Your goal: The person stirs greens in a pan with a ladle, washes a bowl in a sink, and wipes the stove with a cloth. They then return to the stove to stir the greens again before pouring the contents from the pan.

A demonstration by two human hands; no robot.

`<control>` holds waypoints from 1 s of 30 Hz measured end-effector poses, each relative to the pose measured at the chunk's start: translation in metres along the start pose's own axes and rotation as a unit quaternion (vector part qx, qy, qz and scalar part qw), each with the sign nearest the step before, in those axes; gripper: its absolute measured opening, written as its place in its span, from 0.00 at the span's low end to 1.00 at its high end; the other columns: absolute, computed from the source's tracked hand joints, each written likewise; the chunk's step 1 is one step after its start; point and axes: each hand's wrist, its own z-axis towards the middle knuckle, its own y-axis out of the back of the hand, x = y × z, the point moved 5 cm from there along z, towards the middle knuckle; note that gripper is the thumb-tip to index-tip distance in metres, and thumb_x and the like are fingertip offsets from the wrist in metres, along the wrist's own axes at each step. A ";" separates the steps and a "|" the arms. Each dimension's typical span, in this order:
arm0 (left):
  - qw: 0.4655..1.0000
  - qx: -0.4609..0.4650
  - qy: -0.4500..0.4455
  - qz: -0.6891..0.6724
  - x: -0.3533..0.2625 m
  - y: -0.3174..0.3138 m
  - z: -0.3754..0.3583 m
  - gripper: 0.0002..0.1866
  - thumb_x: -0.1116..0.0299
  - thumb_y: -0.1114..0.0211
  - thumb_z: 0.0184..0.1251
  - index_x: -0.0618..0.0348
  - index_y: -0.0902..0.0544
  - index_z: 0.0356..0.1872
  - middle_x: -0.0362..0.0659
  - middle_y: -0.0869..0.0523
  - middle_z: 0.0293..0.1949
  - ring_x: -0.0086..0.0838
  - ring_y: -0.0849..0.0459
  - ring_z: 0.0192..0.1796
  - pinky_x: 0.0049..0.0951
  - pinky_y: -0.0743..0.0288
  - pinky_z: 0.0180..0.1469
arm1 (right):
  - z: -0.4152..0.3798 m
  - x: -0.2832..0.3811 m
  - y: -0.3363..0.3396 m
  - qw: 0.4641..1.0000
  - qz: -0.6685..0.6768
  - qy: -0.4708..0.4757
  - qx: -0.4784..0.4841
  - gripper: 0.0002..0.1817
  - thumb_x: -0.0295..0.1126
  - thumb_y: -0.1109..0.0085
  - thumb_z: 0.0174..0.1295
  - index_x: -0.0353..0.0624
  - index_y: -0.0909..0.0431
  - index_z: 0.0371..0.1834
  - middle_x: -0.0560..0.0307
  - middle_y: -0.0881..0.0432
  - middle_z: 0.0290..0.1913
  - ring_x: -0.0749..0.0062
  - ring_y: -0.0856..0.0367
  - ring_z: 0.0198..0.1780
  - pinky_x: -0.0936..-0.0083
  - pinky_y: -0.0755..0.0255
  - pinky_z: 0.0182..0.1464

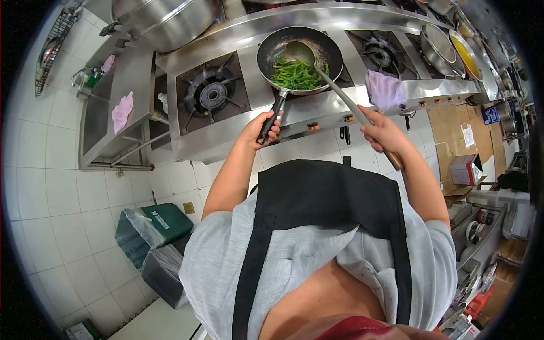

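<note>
My left hand (263, 128) is wrapped round the black handle of a frying pan (334, 52), which sits on the stove. In my right hand (381, 131) is a long-handled ladle (351, 104) with a wooden grip end. The ladle's bowl rests inside the pan, toward its far side. Chopped green vegetables (294, 75) lie in the near half of the pan, beside and below the ladle bowl. Brownish residue shows on the pan's inner surface. The burner under the pan is hidden.
A bare gas burner (213, 94) is left of the pan, another burner (381, 52) right. A large steel pot (164, 22) stands at the back left. A pinkish cloth (385, 89) hangs on the stove's front edge. Steel bowls (439, 48) are far right; bins (153, 226) stand lower left.
</note>
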 end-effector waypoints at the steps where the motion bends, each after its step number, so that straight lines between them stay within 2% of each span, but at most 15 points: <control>1: 1.000 -0.013 -0.001 -0.021 0.001 0.001 0.000 0.18 0.61 0.48 0.70 0.59 0.32 0.55 0.38 0.28 0.30 0.15 0.31 0.24 0.12 0.34 0.18 | -0.015 0.005 -0.005 1.000 -0.005 0.009 0.012 0.33 0.27 0.48 0.60 0.56 0.44 0.71 0.68 0.37 0.17 0.86 0.40 0.13 0.84 0.46 0.14; 5: 0.998 -0.024 0.010 -0.049 0.001 -0.004 -0.001 0.18 0.61 0.48 0.70 0.58 0.32 0.55 0.37 0.28 0.29 0.14 0.32 0.22 0.10 0.37 0.16 | -0.048 0.022 -0.022 0.998 -0.062 -0.005 -0.002 0.34 0.27 0.48 0.61 0.57 0.45 0.71 0.69 0.39 0.18 0.87 0.41 0.13 0.85 0.46 0.15; 6: 0.999 -0.021 0.014 -0.046 0.002 -0.004 -0.001 0.18 0.60 0.47 0.70 0.58 0.32 0.55 0.37 0.28 0.29 0.13 0.33 0.21 0.10 0.38 0.15 | -0.043 0.021 -0.022 0.992 -0.128 -0.007 0.003 0.34 0.29 0.48 0.60 0.56 0.45 0.71 0.60 0.29 0.19 0.77 0.32 0.15 0.78 0.38 0.19; 7: 0.999 -0.017 0.019 -0.041 0.003 -0.005 0.000 0.18 0.60 0.47 0.70 0.57 0.31 0.55 0.37 0.28 0.28 0.13 0.34 0.20 0.10 0.40 0.13 | -0.024 0.001 -0.018 0.992 -0.126 -0.006 0.001 0.34 0.29 0.48 0.60 0.56 0.45 0.71 0.60 0.29 0.19 0.77 0.32 0.15 0.78 0.38 0.19; 8: 0.999 -0.016 0.021 -0.039 0.004 -0.006 0.001 0.18 0.60 0.47 0.70 0.57 0.31 0.55 0.37 0.28 0.28 0.13 0.34 0.20 0.10 0.40 0.13 | 0.004 -0.017 -0.012 0.955 -0.257 0.143 -0.038 0.35 0.30 0.48 0.59 0.56 0.46 0.71 0.51 0.24 0.23 0.67 0.26 0.21 0.71 0.33 0.25; 9: 0.999 -0.014 0.018 -0.028 0.005 -0.006 0.001 0.18 0.60 0.46 0.70 0.56 0.31 0.55 0.37 0.29 0.28 0.12 0.35 0.20 0.10 0.42 0.13 | 0.017 -0.019 -0.010 0.878 -0.377 0.286 -0.075 0.35 0.30 0.48 0.59 0.55 0.47 0.72 0.43 0.20 0.27 0.56 0.20 0.26 0.65 0.28 0.31; 10: 1.000 -0.012 0.014 -0.018 0.006 -0.007 0.000 0.17 0.60 0.46 0.70 0.55 0.31 0.55 0.37 0.29 0.28 0.12 0.36 0.19 0.10 0.43 0.12 | 0.025 -0.014 -0.007 0.878 -0.377 0.286 -0.077 0.35 0.30 0.48 0.59 0.55 0.47 0.72 0.43 0.20 0.27 0.56 0.20 0.26 0.65 0.28 0.31; 12: 1.000 -0.022 0.013 -0.016 0.007 -0.009 0.000 0.17 0.60 0.46 0.70 0.54 0.31 0.55 0.36 0.29 0.27 0.12 0.36 0.19 0.10 0.43 0.12 | 0.045 -0.018 0.006 0.893 -0.425 0.095 -0.112 0.37 0.31 0.50 0.57 0.54 0.51 0.72 0.33 0.20 0.38 0.41 0.21 0.40 0.56 0.29 0.44; 16: 1.000 -0.025 0.012 -0.009 0.004 -0.007 0.000 0.18 0.59 0.46 0.70 0.53 0.32 0.56 0.36 0.29 0.27 0.13 0.36 0.19 0.10 0.43 0.14 | -0.001 0.005 -0.003 0.869 -0.474 0.036 -0.141 0.39 0.30 0.50 0.56 0.56 0.53 0.73 0.31 0.21 0.37 0.39 0.22 0.41 0.55 0.30 0.46; 19: 1.000 -0.021 0.014 0.012 0.005 -0.004 0.002 0.18 0.59 0.47 0.70 0.53 0.32 0.57 0.36 0.29 0.28 0.14 0.35 0.20 0.11 0.41 0.15 | -0.023 0.009 -0.023 0.889 -0.450 0.017 -0.087 0.38 0.30 0.50 0.55 0.57 0.51 0.72 0.31 0.21 0.38 0.40 0.22 0.41 0.56 0.29 0.46; 21: 1.000 -0.017 0.021 0.012 0.005 -0.002 0.005 0.18 0.59 0.47 0.70 0.53 0.32 0.57 0.37 0.29 0.28 0.14 0.35 0.20 0.11 0.40 0.15 | -0.013 0.003 -0.033 0.928 -0.361 0.076 -0.042 0.38 0.28 0.52 0.54 0.59 0.49 0.72 0.32 0.21 0.39 0.42 0.21 0.41 0.57 0.29 0.46; 22: 1.000 -0.014 0.025 0.012 0.005 -0.001 0.006 0.18 0.59 0.48 0.70 0.52 0.33 0.57 0.37 0.29 0.29 0.15 0.35 0.20 0.12 0.39 0.16 | 0.008 -0.010 -0.030 0.928 -0.339 0.146 -0.047 0.38 0.27 0.52 0.54 0.61 0.48 0.71 0.32 0.21 0.41 0.45 0.20 0.41 0.58 0.29 0.47; 23: 0.999 -0.013 0.026 0.015 0.005 -0.002 0.007 0.18 0.59 0.48 0.70 0.52 0.33 0.57 0.37 0.29 0.29 0.15 0.35 0.20 0.12 0.39 0.16 | 0.024 -0.014 -0.027 0.929 -0.337 0.146 -0.050 0.38 0.27 0.52 0.54 0.61 0.48 0.71 0.32 0.21 0.41 0.45 0.20 0.41 0.58 0.29 0.47; 26: 0.999 -0.014 0.035 0.008 0.003 -0.002 0.006 0.18 0.59 0.48 0.70 0.53 0.33 0.57 0.37 0.29 0.30 0.15 0.35 0.21 0.12 0.38 0.16 | 0.049 -0.010 -0.015 0.918 -0.377 0.015 -0.120 0.39 0.28 0.49 0.53 0.65 0.47 0.71 0.33 0.21 0.40 0.45 0.20 0.42 0.59 0.29 0.47; 30: 0.999 -0.001 0.032 0.017 -0.002 0.001 0.008 0.16 0.59 0.47 0.69 0.52 0.30 0.54 0.38 0.27 0.30 0.16 0.33 0.20 0.13 0.39 0.15 | 0.045 -0.005 0.013 0.886 -0.404 0.095 -0.205 0.39 0.30 0.47 0.54 0.66 0.47 0.71 0.35 0.20 0.38 0.45 0.20 0.42 0.58 0.29 0.48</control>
